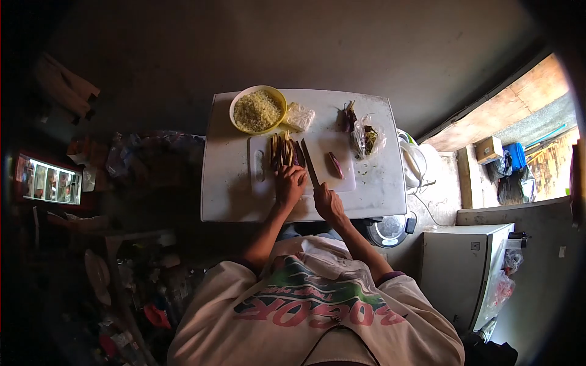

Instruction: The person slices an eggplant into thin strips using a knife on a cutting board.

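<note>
Head view suggests slicing: right hand (pixel 328 202) clasps the knife (pixel 310 163), left hand (pixel 291 182) curls against eggplant pieces (pixel 282 150) on the white board (pixel 321 146), its grip unclear, so any further cut calls for steady holding.

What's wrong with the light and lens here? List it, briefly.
Head view: glare washes out the floor right of the table; head view: shadow swallows detail in the clutter at lower left; head view: the wide lens leaves black, rounded corners; head view: the knife keeps a readable outline.
</note>
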Available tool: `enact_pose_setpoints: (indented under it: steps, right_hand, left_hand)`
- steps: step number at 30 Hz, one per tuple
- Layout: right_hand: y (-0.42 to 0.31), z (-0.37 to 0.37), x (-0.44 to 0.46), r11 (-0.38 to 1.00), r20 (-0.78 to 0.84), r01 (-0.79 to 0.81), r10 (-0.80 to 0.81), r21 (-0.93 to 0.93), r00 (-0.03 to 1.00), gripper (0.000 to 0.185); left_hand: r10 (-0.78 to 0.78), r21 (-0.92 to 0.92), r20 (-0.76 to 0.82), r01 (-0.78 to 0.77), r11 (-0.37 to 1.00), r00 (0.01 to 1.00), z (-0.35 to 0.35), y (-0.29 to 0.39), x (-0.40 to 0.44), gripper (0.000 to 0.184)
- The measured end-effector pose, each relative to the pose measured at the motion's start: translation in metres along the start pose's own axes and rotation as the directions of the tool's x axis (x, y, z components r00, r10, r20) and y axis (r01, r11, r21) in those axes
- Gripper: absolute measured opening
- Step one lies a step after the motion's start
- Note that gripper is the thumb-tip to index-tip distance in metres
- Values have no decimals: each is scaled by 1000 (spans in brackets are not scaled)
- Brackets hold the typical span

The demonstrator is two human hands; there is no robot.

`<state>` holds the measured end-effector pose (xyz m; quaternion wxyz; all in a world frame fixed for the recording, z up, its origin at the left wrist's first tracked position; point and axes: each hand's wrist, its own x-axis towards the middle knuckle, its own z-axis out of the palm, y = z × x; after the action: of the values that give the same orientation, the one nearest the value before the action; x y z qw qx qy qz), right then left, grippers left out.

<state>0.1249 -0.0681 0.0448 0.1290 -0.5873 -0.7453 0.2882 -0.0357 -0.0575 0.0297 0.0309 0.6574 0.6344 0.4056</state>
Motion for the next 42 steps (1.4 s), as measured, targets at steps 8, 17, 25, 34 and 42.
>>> enact_pose_setpoints:
  steps: [8, 17, 25, 34, 42]
  right_hand:
    - [22, -56, -8, 985, -17, -154, 156, 77, 988, 21]
    - [73, -84, -23, 997, -117, -79, 76, -23, 990, 21]
    - [95, -88, -22, 999, -2, -18, 18, -51, 1000, 24]
    - [97, -76, -7, 998, 84, 44, -48, 44, 995, 22]
    - [82, -79, -9, 997, 51, 75, -75, -6, 996, 21]
  left_hand:
    - [28, -56, 73, -24, 998, 997, 7, 18, 11, 20]
    - [-5, -180, 217, 45, 983, 976, 63, 37, 23, 45]
    - [-91, -4, 341, 98, 995, 936, 89, 55, 26, 82]
    - [-78, -142, 397, 145, 979, 914, 82, 27, 31, 70]
    - [-180, -67, 354, 217, 974, 918, 86, 19, 15, 59]
